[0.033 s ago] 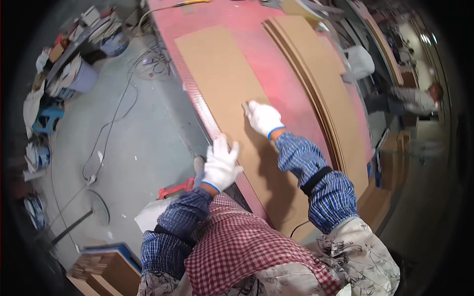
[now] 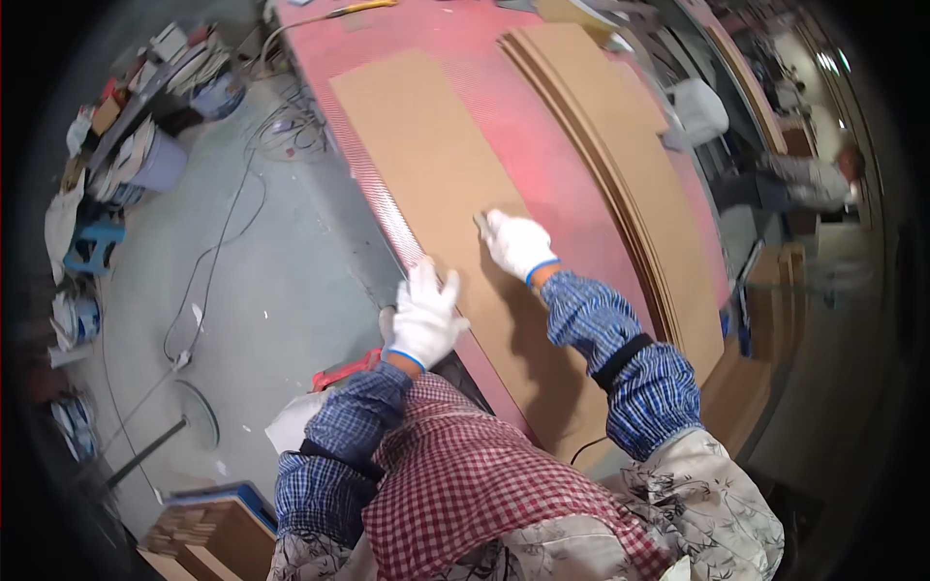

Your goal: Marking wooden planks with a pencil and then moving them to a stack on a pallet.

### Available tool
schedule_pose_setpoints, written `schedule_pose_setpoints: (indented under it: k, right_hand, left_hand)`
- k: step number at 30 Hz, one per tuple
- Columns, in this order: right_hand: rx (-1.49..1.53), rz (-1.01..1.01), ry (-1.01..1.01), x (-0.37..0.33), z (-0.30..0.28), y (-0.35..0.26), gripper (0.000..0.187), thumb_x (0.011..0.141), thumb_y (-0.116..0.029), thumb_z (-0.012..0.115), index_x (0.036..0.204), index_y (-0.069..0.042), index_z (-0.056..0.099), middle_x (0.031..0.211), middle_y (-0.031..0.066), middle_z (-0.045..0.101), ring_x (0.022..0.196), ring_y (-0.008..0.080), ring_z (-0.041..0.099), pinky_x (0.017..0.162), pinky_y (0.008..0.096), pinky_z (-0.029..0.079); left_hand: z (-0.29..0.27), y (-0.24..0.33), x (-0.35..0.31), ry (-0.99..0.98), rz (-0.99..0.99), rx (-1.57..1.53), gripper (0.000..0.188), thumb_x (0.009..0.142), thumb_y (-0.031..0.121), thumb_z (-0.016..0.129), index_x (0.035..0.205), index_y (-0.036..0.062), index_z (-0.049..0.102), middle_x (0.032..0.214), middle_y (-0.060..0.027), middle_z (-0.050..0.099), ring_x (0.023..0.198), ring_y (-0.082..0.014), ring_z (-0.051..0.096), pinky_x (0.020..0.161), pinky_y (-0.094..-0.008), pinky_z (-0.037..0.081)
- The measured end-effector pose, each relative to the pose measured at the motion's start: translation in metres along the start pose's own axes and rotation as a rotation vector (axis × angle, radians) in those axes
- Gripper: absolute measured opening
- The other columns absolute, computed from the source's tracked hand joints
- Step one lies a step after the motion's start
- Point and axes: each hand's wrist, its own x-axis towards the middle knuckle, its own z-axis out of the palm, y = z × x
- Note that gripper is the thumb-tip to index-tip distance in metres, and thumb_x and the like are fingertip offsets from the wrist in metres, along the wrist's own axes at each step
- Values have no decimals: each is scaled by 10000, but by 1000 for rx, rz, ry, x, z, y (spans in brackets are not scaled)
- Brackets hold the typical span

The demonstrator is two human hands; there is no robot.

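Observation:
A long, narrow brown board (image 2: 412, 136) lies flat on a pink-topped table (image 2: 465, 34). My right hand (image 2: 520, 245), in a white knit glove, is closed over the board's middle. A small greyish piece shows at its fingertips, too small to name. My left hand (image 2: 424, 318), gloved the same way, rests at the board's near left edge with fingers spread and nothing held. To the right on the table lies a stack of similar brown boards (image 2: 620, 126).
Left of the table, cables (image 2: 215, 247) trail over the grey floor. A lilac bucket (image 2: 160, 160) and a blue stool (image 2: 94, 245) stand at far left. A red tool-like object (image 2: 344, 370) is by my left forearm. At right are a white container (image 2: 697, 111) and another person (image 2: 809, 184).
The whole view has shifted slightly, with the table now further left. My right hand sits a little closer to me along the board. My left hand stays at the board's edge.

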Motion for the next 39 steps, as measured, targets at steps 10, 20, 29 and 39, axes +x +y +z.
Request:
schedule_pose_setpoints:
  k: [10,20,29,39]
  right_hand:
    - [64,122,-150,-222,67,90,188,925,-240,537,900,-56,569,716,172,660,672,375,659,588,496,502]
    - [95,237,-236,-251,188,201,155,902,-242,564,942,-94,591,707,149,649,668,351,653,588,479,496]
    - [154,259,-165,-255,186,181,200,934,-263,536,919,-72,592,697,127,644,653,322,652,589,463,499]
    - [74,169,-179,-248,199,181,184,909,-234,545,856,-61,580,677,129,641,621,322,650,564,456,499]
  left_hand:
    - [20,-12,49,-80,-88,145,774,724,341,765,1342,9,440,1410,-277,359,1356,-459,304,1084,-483,367]
    - [83,-129,180,-35,-114,258,803,707,332,790,1311,-25,398,1416,-258,356,1345,-458,311,1093,-487,356]
    - [83,-149,195,-10,-64,309,815,705,323,796,1315,-43,399,1335,-251,403,1286,-450,364,1068,-497,371]
    - [79,-137,190,-38,-85,296,800,705,316,801,1306,-42,412,1317,-244,415,1279,-439,376,1061,-489,382]
